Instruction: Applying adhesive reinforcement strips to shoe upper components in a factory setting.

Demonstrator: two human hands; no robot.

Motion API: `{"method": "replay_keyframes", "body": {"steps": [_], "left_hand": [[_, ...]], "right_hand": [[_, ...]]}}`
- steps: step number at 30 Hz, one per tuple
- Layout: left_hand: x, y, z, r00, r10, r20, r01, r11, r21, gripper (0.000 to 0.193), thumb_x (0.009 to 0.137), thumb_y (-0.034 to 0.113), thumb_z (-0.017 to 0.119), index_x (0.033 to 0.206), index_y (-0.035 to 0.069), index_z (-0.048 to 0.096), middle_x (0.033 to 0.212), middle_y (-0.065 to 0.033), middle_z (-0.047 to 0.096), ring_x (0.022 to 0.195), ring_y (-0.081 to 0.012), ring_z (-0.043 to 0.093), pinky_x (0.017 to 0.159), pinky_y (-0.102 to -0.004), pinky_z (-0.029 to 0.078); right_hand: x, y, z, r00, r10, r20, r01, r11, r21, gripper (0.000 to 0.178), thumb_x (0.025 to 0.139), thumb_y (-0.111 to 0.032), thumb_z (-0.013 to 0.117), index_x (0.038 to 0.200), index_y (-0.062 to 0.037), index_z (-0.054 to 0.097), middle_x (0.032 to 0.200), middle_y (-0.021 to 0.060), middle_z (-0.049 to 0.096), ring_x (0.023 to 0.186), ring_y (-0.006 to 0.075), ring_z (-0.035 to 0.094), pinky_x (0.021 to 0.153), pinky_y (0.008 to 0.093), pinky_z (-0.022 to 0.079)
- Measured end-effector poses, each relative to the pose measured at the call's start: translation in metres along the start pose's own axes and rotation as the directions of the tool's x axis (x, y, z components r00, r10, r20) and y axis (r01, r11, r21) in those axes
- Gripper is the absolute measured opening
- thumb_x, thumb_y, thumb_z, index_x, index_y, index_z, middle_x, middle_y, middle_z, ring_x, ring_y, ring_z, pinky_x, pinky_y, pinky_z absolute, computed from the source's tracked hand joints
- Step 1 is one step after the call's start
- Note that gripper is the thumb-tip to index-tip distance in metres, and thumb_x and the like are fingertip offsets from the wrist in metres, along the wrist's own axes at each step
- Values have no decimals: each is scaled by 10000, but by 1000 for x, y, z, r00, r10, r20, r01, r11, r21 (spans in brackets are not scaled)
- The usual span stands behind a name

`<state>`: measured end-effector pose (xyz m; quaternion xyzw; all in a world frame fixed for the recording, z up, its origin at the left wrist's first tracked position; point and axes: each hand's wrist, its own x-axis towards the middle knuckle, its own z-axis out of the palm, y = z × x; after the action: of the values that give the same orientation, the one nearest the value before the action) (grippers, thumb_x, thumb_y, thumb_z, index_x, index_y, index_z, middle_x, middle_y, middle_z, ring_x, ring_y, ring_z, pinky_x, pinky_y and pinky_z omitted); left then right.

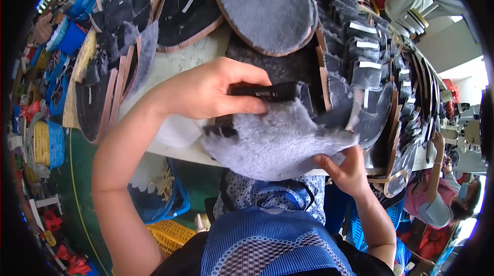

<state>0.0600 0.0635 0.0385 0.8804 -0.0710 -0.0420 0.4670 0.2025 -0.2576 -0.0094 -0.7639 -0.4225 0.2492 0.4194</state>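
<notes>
A curved grey fleece-lined piece point(272, 145), which looks like a part of a shoe or boot upper, is held above the near edge of the table. My left hand point(218, 88) is closed on its black folded top edge, thumb below and fingers above. My right hand point(350, 170) pinches the right end of the piece, thumb on the fleece. Just beyond lies another similar piece point(270, 11), fleece up with a brown rim. A black piece with a white tag point(188, 13) is beside it, to the left.
Overlapping black pieces with white tags point(366, 44) line the table's right side; more black pieces point(92, 98) stand at the left. A blue basket point(177, 199) and a yellow basket point(172, 235) are below the table point(177, 55). Another person point(435, 199) works at the far right.
</notes>
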Motion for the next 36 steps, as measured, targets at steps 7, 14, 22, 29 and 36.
{"method": "replay_keyframes", "body": {"steps": [7,14,22,29,36], "left_hand": [[-28,-1,-108,427,84,-900,-144,989,24,329,1023,144,619,1323,20,561,1113,-91,694,991,-169,667,876,-297,527],[-133,-29,-2,782,-68,-620,349,872,344,374,877,213,784,1208,93,658,1186,-81,639,1151,-245,628,990,-382,509],[-193,-52,98,578,-259,-774,618,759,207,778,697,262,913,1371,118,550,1462,-144,409,1373,-382,385,1118,-497,379],[-184,-51,133,630,61,-774,485,748,453,299,784,75,812,1072,84,732,1173,-77,612,1080,-295,601,896,-414,520],[-184,-56,140,543,163,-824,471,752,460,245,785,19,781,1019,89,770,1064,-47,665,948,-263,659,784,-370,560]], "right_hand": [[173,-53,6,984,-81,-156,147,866,477,324,993,-214,677,1196,38,666,1040,76,729,917,128,671,831,298,551],[261,-28,0,825,-483,-293,-28,483,-875,806,849,-513,761,1366,4,419,1069,219,694,973,389,716,757,446,587],[156,-90,140,476,-775,416,861,507,-42,136,757,-58,779,873,-42,709,1004,77,726,942,278,695,811,378,591],[170,-85,166,372,-703,606,892,452,-23,211,754,-103,784,906,-26,659,1007,93,699,938,299,685,804,406,585],[179,-92,161,101,-681,725,995,60,-82,108,759,-72,706,838,-22,651,893,80,660,885,243,709,717,330,615]]}}
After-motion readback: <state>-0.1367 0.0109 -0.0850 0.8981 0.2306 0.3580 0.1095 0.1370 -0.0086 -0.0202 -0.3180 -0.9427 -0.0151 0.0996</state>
